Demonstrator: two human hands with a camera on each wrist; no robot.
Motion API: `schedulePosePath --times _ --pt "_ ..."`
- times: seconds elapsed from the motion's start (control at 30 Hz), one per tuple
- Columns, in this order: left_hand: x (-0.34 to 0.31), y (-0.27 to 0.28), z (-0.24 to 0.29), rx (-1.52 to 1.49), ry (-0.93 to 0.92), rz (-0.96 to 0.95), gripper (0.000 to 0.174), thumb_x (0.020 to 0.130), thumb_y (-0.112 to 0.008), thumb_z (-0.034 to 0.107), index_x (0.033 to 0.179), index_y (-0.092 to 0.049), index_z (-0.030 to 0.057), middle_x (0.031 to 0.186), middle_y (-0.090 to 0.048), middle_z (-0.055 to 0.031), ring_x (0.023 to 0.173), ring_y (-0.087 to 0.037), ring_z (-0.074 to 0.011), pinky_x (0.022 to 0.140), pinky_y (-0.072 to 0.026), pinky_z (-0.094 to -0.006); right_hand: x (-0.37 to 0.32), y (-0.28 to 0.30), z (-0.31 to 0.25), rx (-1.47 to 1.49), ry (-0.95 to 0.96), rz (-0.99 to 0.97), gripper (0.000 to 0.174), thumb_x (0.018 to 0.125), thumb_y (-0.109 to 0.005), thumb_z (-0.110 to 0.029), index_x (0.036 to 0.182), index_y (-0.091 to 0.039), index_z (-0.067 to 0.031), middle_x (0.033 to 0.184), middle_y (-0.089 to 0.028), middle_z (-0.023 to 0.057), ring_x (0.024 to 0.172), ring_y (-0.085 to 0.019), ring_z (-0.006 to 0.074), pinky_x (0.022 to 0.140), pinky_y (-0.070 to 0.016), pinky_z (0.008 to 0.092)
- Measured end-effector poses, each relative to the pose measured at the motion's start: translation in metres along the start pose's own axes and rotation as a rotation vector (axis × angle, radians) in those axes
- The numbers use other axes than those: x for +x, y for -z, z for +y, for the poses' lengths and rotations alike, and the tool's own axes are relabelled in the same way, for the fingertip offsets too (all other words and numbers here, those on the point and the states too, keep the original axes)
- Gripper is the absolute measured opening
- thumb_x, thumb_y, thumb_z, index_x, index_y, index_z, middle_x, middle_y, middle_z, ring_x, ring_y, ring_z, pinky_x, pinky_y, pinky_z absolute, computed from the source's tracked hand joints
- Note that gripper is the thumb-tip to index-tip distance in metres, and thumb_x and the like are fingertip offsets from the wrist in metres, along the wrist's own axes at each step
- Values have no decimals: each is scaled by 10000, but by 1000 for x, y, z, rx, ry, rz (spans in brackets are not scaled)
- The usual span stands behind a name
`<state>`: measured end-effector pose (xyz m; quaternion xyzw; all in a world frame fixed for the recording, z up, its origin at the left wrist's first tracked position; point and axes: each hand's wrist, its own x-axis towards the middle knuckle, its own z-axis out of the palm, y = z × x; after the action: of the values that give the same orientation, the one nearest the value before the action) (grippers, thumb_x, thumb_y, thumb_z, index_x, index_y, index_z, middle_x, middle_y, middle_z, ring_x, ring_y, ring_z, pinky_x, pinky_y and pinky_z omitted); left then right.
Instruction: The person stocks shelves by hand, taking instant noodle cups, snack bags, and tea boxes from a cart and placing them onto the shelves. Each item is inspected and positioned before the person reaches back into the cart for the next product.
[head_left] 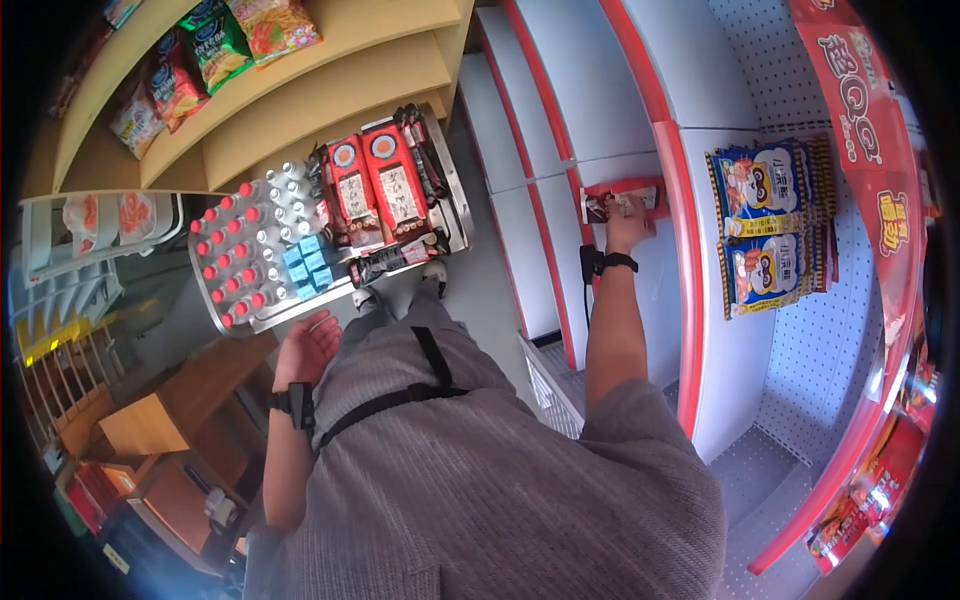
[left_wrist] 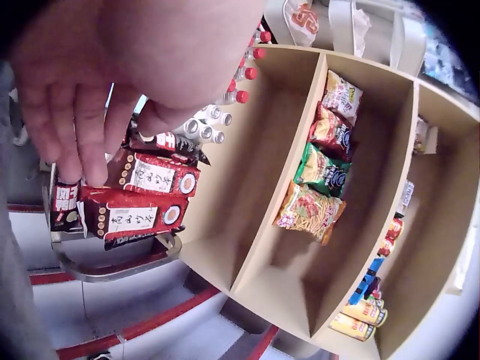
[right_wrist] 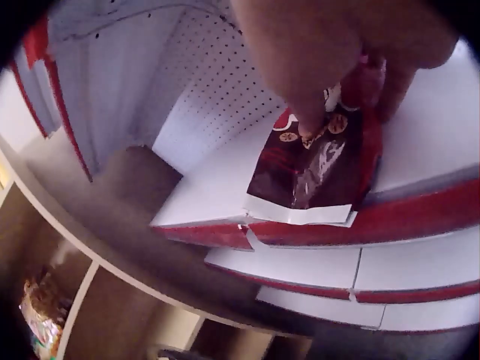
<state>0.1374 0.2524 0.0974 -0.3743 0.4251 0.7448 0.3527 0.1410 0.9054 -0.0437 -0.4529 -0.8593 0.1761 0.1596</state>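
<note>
My right hand [head_left: 628, 228] pinches a red and dark brown snack packet [right_wrist: 304, 172] from above, thumb on one side and fingers on the other. In the right wrist view the packet lies at the front of a white shelf [right_wrist: 217, 187], its pale sealed end over the red edge strip. My left hand [head_left: 310, 345] hangs with relaxed fingers and holds nothing. Nearest to it are blue boxes [head_left: 307, 265] and red-capped bottles [head_left: 235, 275] on a metal cart [head_left: 458, 200]. Red printed packages [left_wrist: 139, 214] stand on the cart too.
Blue and yellow snack bags [head_left: 765, 270] hang or stand against the perforated back panel to the right. Lower white shelves with red edges step down beside the cart. A wooden shelf unit [left_wrist: 259, 247] holds several snack bags [left_wrist: 311, 214].
</note>
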Motion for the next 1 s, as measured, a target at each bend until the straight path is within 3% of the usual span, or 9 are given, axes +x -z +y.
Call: schedulePosePath --times 0.03,0.17,0.23,0.33,0.43,0.53,0.73,0.93,1.0 --pt "1 1 1 -2 -14 10 359 1010 -524 315 1228 -596 40 1110 -688 -99 1010 -662 -232 901 -523 -343 -4 0 0 -8 -101 69 615 756 -866 -369 1255 -642 -86 1335 -605 213 1255 -516 410 1097 -384 539" --pt "12 3 2 -6 -25 22 349 1012 -523 300 1226 -599 36 1088 -695 -96 1005 -663 -228 891 -527 -342 -11 -21 28 380 -258 114 573 754 -878 -220 1247 -620 -82 1205 -643 156 1053 -618 313 968 -495 474" --pt "9 -5 3 2 -12 1 342 1011 -528 300 1217 -603 37 1079 -697 -94 1001 -664 -227 888 -529 -340 1 -38 49 464 -158 141 516 778 -844 -90 1235 -604 -89 1072 -637 118 900 -648 243 818 -551 358" --pt "10 -6 3 3 -7 -25 333 1007 -536 299 1199 -609 37 1068 -701 -92 994 -667 -226 883 -532 -338 3 -7 32 794 -422 -61 560 753 -801 -20 1271 -587 -41 1225 -595 147 1012 -611 269 929 -514 367" --pt "3 1 2 0 -5 -20 327 1000 -544 294 1186 -615 34 1062 -701 -92 988 -668 -227 882 -533 -338 7 4 40 1057 -577 -141 578 765 -712 74 1308 -545 -32 1188 -593 130 1042 -615 255 897 -530 344" --pt "0 14 -2 -27 -14 10 323 991 -556 287 1178 -618 31 1053 -699 -90 985 -668 -228 882 -533 -339 2 23 48 1435 -536 -208 594 789 -701 103 1328 -495 -36 1155 -609 146 929 -665 257 773 -575 346" --pt "5 28 -5 -24 22 46 319 971 -584 277 1168 -623 29 1040 -692 -84 987 -664 -225 888 -531 -339 -46 80 11 1539 -483 -203 547 804 -636 135 1298 -489 -48 1262 -588 175 1150 -600 324 997 -520 419" --pt "13 25 5 19 69 24 315 960 -589 271 1164 -626 35 1035 -690 -74 979 -661 -217 888 -525 -339 -153 141 -64 1577 -267 -611 472 847 -550 158 1241 -521 -101 1296 -585 144 1194 -591 273 1008 -491 409" --pt "16 33 8 22 82 12 312 959 -588 271 1161 -627 36 1032 -692 -72 976 -662 -215 885 -524 -338 -192 151 -77 1537 -332 -736 469 850 -547 155 1245 -518 -97 1297 -588 125 1179 -603 251 978 -502 378"
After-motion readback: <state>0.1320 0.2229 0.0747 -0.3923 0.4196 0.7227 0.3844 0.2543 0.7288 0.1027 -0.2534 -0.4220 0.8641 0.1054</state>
